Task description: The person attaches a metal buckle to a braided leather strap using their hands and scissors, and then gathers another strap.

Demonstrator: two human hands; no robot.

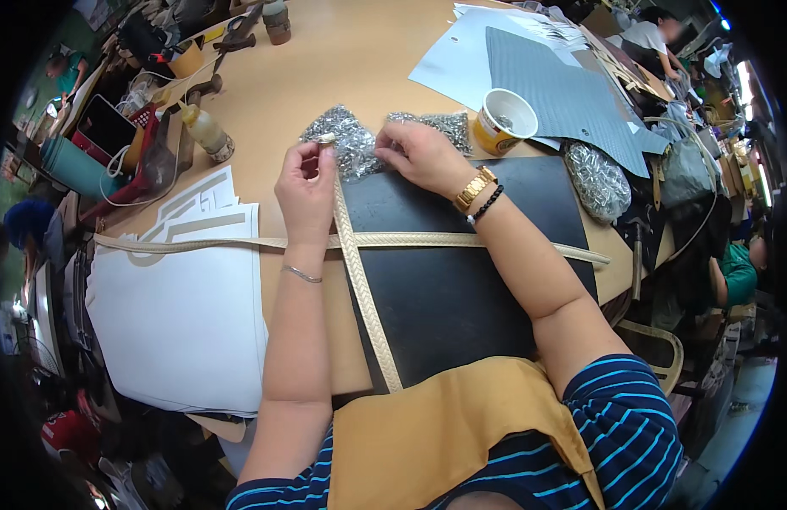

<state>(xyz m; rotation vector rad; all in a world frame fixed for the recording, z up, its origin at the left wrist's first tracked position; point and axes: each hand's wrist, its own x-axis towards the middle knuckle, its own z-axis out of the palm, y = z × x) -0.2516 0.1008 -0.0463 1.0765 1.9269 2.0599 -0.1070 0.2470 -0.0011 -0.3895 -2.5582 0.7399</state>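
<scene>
As a cream braided strap runs up from your tan apron over the black mat, crossing a second strap laid sideways, the grip of your left hand pinches its far end. Alongside, your right hand curls beside a clear bag of metal pieces; whether that grip holds anything cannot be told. A loosened pinch could let the strap drop, while a sideways sweep of the right hand might tip the open cup just beyond on the desk.
</scene>
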